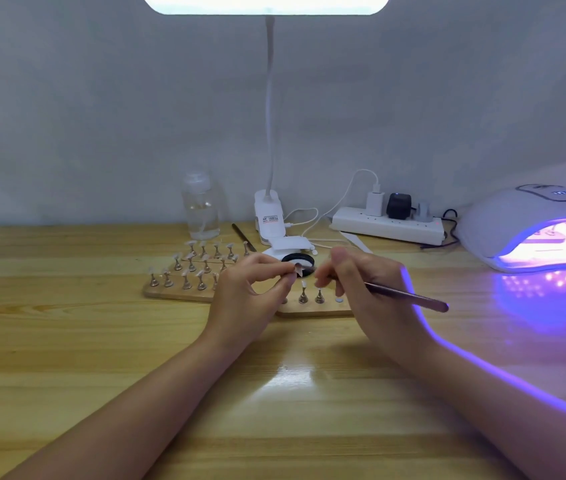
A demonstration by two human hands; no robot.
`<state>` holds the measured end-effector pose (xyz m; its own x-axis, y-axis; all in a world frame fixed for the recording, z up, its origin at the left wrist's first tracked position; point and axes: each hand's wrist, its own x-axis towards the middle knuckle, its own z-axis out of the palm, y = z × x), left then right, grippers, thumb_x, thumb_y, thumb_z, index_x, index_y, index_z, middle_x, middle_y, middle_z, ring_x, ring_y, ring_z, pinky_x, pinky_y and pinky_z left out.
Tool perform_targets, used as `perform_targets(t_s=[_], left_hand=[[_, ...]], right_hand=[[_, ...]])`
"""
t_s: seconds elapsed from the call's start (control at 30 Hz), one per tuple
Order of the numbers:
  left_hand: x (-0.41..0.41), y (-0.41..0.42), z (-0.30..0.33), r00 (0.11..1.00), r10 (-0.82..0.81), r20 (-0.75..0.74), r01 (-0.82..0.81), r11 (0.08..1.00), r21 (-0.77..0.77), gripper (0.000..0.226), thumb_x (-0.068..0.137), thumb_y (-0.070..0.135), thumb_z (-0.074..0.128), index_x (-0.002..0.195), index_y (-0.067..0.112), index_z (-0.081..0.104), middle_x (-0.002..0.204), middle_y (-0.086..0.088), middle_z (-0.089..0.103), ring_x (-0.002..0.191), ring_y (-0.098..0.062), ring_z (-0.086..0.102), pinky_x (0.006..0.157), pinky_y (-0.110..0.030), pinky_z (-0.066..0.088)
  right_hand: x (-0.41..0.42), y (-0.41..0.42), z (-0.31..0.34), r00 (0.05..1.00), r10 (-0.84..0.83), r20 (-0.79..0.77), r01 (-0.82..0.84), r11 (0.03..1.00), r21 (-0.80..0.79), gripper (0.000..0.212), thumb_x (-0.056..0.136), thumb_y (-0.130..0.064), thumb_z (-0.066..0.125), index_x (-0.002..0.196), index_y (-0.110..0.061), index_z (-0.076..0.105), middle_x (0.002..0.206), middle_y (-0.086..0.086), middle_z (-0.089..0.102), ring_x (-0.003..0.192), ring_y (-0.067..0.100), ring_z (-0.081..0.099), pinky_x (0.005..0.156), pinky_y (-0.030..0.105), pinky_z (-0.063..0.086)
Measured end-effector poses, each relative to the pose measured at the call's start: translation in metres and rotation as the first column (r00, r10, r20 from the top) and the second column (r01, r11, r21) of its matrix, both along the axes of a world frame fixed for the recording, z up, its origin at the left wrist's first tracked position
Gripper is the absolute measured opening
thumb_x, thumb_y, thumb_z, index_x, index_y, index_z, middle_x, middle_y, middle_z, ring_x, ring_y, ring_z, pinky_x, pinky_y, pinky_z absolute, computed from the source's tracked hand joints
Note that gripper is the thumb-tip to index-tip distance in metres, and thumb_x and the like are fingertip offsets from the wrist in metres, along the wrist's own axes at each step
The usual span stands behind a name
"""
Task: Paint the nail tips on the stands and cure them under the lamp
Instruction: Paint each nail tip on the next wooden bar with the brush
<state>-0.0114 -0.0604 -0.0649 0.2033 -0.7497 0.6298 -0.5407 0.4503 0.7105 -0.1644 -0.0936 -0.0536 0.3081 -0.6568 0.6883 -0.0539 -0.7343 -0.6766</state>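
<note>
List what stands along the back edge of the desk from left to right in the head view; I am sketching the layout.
Clear bottle → white desk lamp base → power strip with plugs → curing lamp glowing purple.

The left hand (250,289) pinched a nail tip (298,270) while the right hand (361,285) held a brush (409,295) over the counter (66,341); the curing lamp (531,230) glowed violet at its right edge.
</note>
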Motion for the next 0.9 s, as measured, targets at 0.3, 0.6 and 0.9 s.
perform_targets(t_s=[0.3, 0.6, 0.9], left_hand=[[-0.0001, 0.0009, 0.0008, 1.0, 0.024, 0.013, -0.024, 1.0, 0.018, 0.023, 0.077, 0.003, 0.07, 0.086, 0.024, 0.07, 0.081, 0.006, 0.065, 0.078, -0.006, 0.06, 0.071, -0.007, 0.042], [-0.0005, 0.0008, 0.0, 1.0, 0.01, 0.008, -0.01, 1.0, -0.006, 0.021, 0.076, -0.002, 0.069, 0.085, 0.017, 0.071, 0.079, 0.006, 0.064, 0.075, -0.002, 0.059, 0.063, -0.002, 0.04], [-0.0007, -0.0001, 0.0006, 0.999, 0.016, 0.029, -0.015, 1.0, -0.014, 0.016, 0.076, -0.001, 0.069, 0.086, 0.011, 0.073, 0.08, 0.0, 0.066, 0.079, -0.009, 0.059, 0.064, -0.001, 0.04]], right_hand=[[-0.0001, 0.0002, -0.0022, 0.998, 0.011, 0.066, -0.015, 0.998, 0.062, 0.045, 0.091, -0.038, 0.042, 0.063, -0.012, 0.066, 0.056, -0.004, 0.062, 0.052, 0.002, 0.056, 0.056, 0.012, 0.042], [0.0007, -0.0004, -0.002, 0.993, 0.012, 0.115, -0.026, 0.993, 0.118, 0.047, 0.09, -0.038, 0.041, 0.059, -0.013, 0.066, 0.051, 0.0, 0.061, 0.049, 0.004, 0.055, 0.055, 0.014, 0.042], [0.0025, 0.0007, -0.0025, 0.99, 0.001, 0.144, -0.018, 0.992, 0.121, 0.044, 0.09, -0.037, 0.042, 0.058, -0.017, 0.065, 0.05, -0.002, 0.061, 0.048, 0.003, 0.054, 0.055, 0.014, 0.042]])
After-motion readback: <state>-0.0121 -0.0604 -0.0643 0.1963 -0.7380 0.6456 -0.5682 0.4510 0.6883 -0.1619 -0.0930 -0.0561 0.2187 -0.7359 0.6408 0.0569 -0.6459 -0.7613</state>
